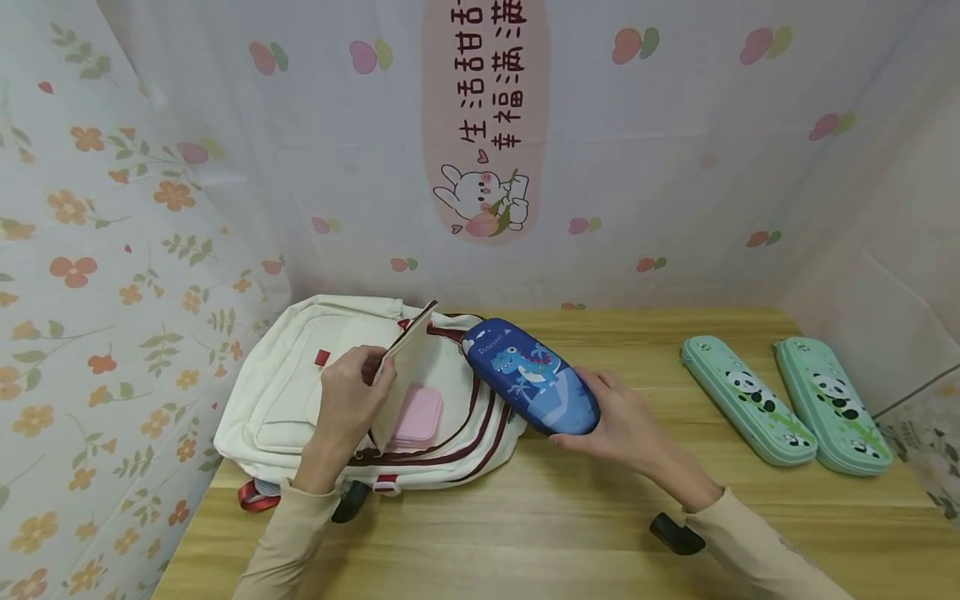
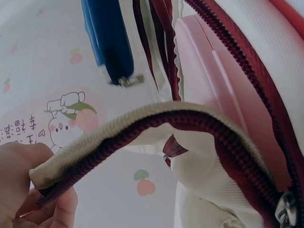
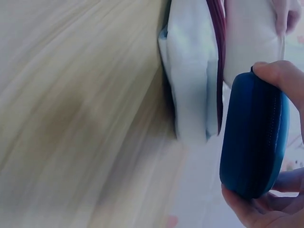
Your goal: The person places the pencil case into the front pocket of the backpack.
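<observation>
While a patterned cloth [image 1: 622, 167] hangs along the back, a wood-grain desk [image 1: 487, 542] stretches in front of it. On the desk's left side lies a white backpack [image 1: 292, 396] with maroon zippers [image 2: 242, 54], its front pocket [image 1: 452, 375] unzipped and the pocket's flap [image 1: 402, 367] raised. Toward the right rest a green panda-print case [image 1: 832, 406] and its twin [image 1: 748, 400], side by side and closest at their near ends. Beside the backpack is a blue dinosaur case [image 1: 532, 375], tilted, its far end overlapping the backpack's edge in the head view; whether the two touch cannot be told. The right hand [image 1: 622, 417] has its grip round the near end of this case. The left hand [image 1: 352, 392] pinches the flap's edge, its grip closed on the fabric. Inside the pocket, near the flap, sits a rounded pink item [image 1: 418, 415].
</observation>
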Available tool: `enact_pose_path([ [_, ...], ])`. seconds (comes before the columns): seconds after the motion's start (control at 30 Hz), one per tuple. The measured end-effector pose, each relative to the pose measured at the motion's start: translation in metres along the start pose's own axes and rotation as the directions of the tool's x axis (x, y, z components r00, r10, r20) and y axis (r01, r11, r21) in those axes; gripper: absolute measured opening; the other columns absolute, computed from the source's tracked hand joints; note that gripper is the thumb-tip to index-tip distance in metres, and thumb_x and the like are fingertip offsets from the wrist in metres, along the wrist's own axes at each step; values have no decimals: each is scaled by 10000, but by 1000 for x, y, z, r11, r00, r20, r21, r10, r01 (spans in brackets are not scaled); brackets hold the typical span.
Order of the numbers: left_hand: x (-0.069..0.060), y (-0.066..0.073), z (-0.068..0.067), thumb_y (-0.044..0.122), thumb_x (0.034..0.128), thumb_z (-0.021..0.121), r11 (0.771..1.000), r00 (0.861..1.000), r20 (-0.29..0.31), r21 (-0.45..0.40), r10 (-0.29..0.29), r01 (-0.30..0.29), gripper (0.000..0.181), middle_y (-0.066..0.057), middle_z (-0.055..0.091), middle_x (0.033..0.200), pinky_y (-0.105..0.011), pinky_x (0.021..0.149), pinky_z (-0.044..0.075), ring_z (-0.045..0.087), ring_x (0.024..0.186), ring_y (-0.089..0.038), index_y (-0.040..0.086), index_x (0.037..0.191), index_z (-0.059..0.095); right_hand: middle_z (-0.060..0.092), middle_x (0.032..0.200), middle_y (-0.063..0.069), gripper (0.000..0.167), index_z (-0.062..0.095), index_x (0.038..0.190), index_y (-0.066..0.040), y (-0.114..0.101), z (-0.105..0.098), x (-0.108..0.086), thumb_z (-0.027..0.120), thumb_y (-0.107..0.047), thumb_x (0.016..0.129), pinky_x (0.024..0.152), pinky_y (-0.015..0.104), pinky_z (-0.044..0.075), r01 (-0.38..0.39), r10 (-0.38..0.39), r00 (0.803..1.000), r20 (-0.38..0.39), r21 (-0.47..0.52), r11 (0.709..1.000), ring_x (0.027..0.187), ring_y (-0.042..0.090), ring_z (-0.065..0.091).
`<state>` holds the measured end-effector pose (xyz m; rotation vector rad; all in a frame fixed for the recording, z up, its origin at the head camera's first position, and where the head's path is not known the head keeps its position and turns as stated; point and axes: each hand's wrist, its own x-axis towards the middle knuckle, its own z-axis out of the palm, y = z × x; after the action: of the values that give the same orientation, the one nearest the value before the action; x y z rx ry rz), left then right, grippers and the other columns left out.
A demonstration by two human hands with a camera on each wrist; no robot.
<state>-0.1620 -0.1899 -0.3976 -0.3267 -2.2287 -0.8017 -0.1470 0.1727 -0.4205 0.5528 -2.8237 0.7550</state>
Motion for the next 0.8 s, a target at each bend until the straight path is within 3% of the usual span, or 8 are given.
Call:
enact_pose_path([
  [0.43,0,5,4,5,816,740,1000,1000,17,-14,-2,2,79,-147,699,728,-382,563,532,642,596,-219,-47,862,702,628,1231,187,984,540,1407,7,-25,17,36,892,-511,648,863,481,579,117,-121,989,84,48,992,1029,308,638],
  [0.8,1,6,4,17,820,741,1000,1000,10,-7,-17,17,80,-136,702,727,-356,563,518,636,590,-203,-36,872,712,603,1349,179,984,523,1443,-50,-27,19,64,883,-521,658,973,528,532,94,-114,978,178,114,989,1178,345,607],
])
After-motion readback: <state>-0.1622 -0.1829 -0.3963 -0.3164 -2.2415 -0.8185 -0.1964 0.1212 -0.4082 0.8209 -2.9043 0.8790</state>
